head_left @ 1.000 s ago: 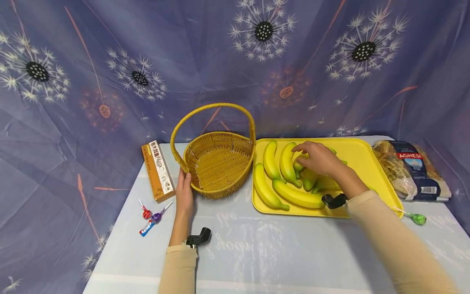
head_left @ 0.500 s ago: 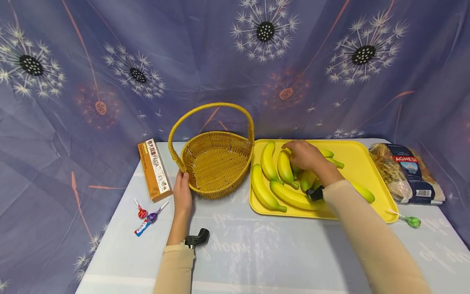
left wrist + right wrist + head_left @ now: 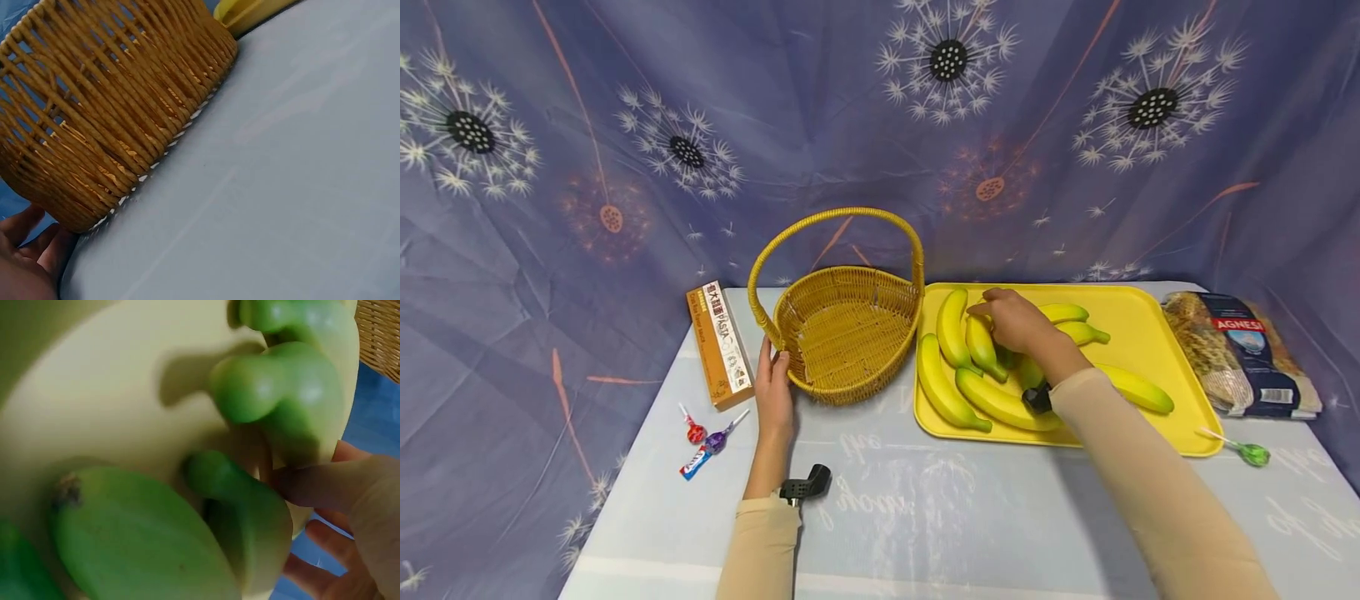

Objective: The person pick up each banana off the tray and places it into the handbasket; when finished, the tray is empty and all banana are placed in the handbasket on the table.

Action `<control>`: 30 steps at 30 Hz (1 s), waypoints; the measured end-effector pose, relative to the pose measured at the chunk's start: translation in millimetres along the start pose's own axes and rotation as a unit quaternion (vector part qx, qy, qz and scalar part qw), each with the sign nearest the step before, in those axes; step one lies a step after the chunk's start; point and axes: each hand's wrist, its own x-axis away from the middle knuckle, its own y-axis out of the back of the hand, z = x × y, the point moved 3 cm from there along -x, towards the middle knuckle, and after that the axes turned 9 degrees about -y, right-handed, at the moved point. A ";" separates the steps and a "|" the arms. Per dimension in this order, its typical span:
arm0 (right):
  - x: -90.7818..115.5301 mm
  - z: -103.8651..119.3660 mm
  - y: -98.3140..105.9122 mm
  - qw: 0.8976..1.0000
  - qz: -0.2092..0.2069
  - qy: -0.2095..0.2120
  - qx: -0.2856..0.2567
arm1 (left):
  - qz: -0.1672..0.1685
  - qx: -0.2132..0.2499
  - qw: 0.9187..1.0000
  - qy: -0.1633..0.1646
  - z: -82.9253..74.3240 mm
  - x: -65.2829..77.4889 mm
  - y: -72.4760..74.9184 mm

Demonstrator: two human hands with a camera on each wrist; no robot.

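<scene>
My left hand [image 3: 772,398] holds the near left side of the yellow wicker basket [image 3: 850,387], by the foot of its handle. In the left wrist view, its fingers [image 3: 47,247] meet the basket's lower corner. Nothing lies inside the basket. My right hand [image 3: 1017,323] is over the bananas on the yellow tray [image 3: 1138,321]. Thumb and forefinger pinch the far end of one banana [image 3: 981,342]. In the right wrist view the thumb [image 3: 312,486] lies between that banana [image 3: 303,403] and a neighbouring one [image 3: 250,519]. The palm hides part of several others.
Left of the basket lie a pasta box [image 3: 718,343] and several sweets, among them a purple lollipop [image 3: 716,442]. A bag of pasta [image 3: 1242,354] and a green lollipop [image 3: 1253,454] are right of the tray. A patterned cloth [image 3: 820,108] hangs behind the table.
My right hand has moved left and down onto the banana, its fingers closing around the far end. The left hand has stayed at the basket.
</scene>
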 end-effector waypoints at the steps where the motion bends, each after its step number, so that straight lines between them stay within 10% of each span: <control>1: -0.2 0.3 -0.3 1.000 -0.002 -0.001 0.002 | 0.001 0.020 1.000 -0.002 0.2 -0.9 -0.4; 30: 5.8 -9.9 -2.6 0.998 -0.027 0.064 -0.002 | 0.013 0.056 0.998 0.009 0.9 1.8 2.8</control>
